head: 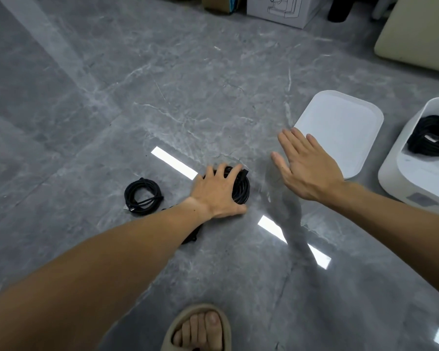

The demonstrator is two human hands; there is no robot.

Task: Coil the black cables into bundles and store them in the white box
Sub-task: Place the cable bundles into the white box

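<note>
With one bundle point(430, 138) already in the white box point(401, 173), the left hand point(216, 191) grips a second coil point(241, 188), the right hand point(307, 168) hovers flat, and a third coil point(142, 197) waits on the floor.

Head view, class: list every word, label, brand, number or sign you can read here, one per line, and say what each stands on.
No text can be read in this view.
Cardboard box at the top: a line drawing of a machine only, no legible words.
White box: a small grey patch on its front, too blurred to read.
Lid, coiled cable, sandal: no markings visible.
</note>
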